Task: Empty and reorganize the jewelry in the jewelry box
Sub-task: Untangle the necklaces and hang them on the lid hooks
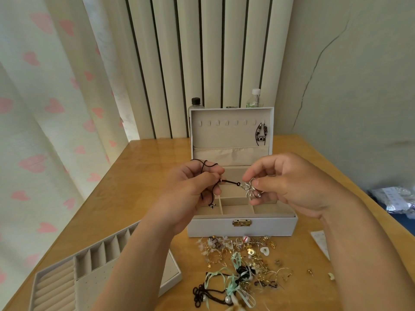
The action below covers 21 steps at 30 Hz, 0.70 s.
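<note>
A white jewelry box (242, 227) stands open on the wooden table, its beige compartments mostly bare. Above it I hold a necklace with a dark cord (229, 182). My left hand (193, 187) pinches the cord, with loops of it trailing over and under my fingers. My right hand (289, 180) pinches the silver flower pendant (249, 191) at the cord's end. A dark bracelet with a camera charm (261, 134) hangs from a hook inside the lid. A pile of loose jewelry (242, 257) lies on the table in front of the box.
The box's removable tray (56, 281), with ring rolls and slots, lies at the front left, partly under my left forearm. Two bottles (196, 102) stand behind the lid. Silver packets (395, 198) sit past the table's right edge. A paper slip (321, 241) lies at right.
</note>
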{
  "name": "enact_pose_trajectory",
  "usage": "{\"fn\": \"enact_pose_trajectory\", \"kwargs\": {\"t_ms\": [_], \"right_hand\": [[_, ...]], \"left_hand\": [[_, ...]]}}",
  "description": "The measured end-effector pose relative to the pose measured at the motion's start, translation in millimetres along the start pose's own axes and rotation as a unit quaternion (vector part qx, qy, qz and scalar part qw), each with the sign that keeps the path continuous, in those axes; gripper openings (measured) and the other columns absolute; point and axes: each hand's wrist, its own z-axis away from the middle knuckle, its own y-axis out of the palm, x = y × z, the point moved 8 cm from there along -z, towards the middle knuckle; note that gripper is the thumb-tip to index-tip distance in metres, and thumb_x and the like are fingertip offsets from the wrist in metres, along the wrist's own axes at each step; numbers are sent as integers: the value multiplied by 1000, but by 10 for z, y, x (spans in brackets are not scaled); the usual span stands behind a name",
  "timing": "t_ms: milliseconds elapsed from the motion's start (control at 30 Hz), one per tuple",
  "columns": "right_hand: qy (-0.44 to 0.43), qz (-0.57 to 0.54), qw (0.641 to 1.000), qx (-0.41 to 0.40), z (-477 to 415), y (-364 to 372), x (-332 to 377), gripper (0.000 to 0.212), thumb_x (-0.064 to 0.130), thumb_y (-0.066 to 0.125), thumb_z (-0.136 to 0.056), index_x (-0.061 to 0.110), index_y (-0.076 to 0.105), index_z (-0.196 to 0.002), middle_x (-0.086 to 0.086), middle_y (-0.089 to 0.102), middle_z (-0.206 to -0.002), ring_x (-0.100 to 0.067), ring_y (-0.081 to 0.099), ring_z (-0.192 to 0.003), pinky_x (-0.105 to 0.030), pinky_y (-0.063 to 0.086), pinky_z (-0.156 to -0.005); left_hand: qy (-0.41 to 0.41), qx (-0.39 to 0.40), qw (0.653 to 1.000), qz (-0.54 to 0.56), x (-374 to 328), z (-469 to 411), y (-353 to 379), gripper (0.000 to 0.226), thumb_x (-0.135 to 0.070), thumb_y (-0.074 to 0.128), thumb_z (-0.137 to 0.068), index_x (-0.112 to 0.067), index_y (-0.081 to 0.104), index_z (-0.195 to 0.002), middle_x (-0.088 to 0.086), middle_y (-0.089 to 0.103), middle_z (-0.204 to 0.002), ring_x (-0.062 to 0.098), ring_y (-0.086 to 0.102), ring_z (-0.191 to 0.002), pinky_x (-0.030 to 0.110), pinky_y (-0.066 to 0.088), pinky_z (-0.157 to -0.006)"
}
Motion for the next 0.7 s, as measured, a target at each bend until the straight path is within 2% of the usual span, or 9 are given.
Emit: {"fn": "enact_pose_trajectory", "kwargs": {"t_ms": [200, 300, 533, 700], "right_hand": [[13, 44, 999, 28, 2, 41, -41, 15, -16, 61, -87, -4, 69, -90, -24, 65, -79, -25, 65, -67, -35, 60, -66], [4, 77, 996, 50, 15, 76, -39, 15, -15, 63, -86, -2, 70, -88, -32, 67, -86, -25, 67, -69, -35, 61, -67], [9, 119, 988, 98, 30, 149, -80, 14, -16, 61, -87, -4, 67, -91, -20, 67, -81, -24, 68, -71, -38, 62, -72], [-2, 109, 991, 74, 28, 78, -56, 18, -17, 61, -87, -2, 69, -91, -25, 69, -86, -28, 68, -73, -36, 60, -71]], "left_hand": [[-5, -10, 1000, -1, 8, 3, -22, 15, 10, 59, -90, 1, 69, -96, 13, 66, -81, 16, 56, -59, 27, 38, -54], [-9, -17, 1000, 9, 17, 8, -39, 16, 10, 61, -88, -2, 70, -93, 13, 68, -81, 16, 55, -59, 25, 40, -55], [-11, 20, 1000, 10, 18, 21, 51, 17, 13, 59, -88, 3, 68, -98, 11, 69, -79, 16, 55, -59, 22, 40, -48], [-19, 42, 999, -19, 22, 30, 65, 25, 16, 58, -87, 0, 70, -103, 11, 72, -88, 17, 55, -63, 24, 42, -55]]}}
